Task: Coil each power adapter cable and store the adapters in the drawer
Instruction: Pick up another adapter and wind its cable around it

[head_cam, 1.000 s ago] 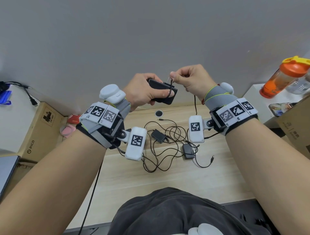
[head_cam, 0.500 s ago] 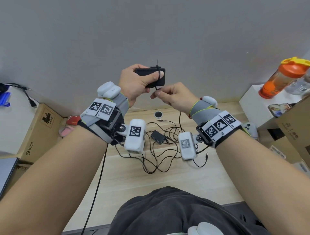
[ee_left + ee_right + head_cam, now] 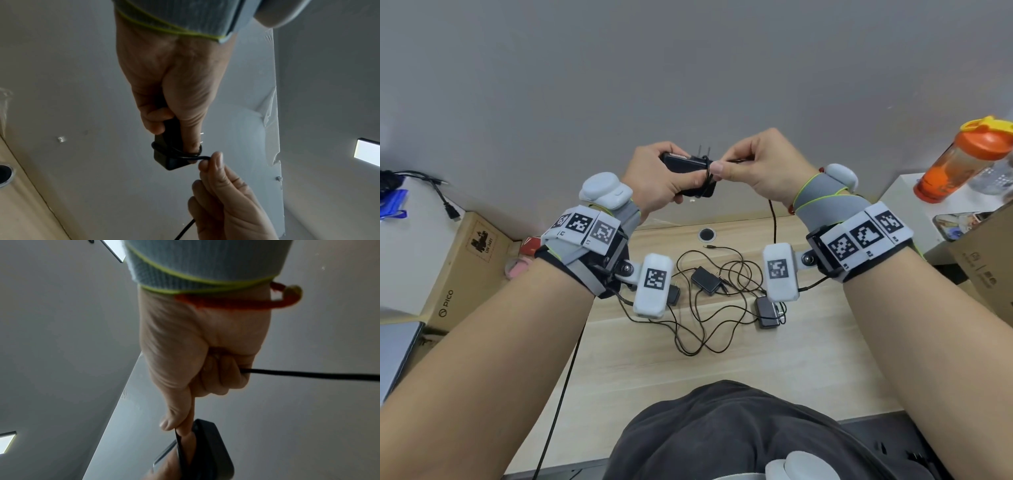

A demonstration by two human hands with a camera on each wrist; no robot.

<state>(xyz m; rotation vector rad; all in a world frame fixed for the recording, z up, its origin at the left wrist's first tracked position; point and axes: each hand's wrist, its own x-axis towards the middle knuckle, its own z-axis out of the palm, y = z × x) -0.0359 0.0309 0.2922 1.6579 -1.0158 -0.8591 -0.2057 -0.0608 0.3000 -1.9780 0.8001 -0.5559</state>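
Observation:
My left hand grips a black power adapter raised in front of the wall, prongs pointing up. Its thin black cable is looped round the adapter body and my left thumb. My right hand pinches that cable right beside the adapter, and the rest hangs down to the desk. The left wrist view shows the adapter with loops round it and the right hand's fingertips on the cable. In the right wrist view the cable runs out of my curled right hand. No drawer is in view.
On the wooden desk lie three more black adapters among tangled cables. Cardboard boxes stand at the left and the right. An orange bottle sits on a white stand at the right.
My right hand has come up from below the adapter to its right side, carrying the cable round it. Both hands sit slightly lower and closer together.

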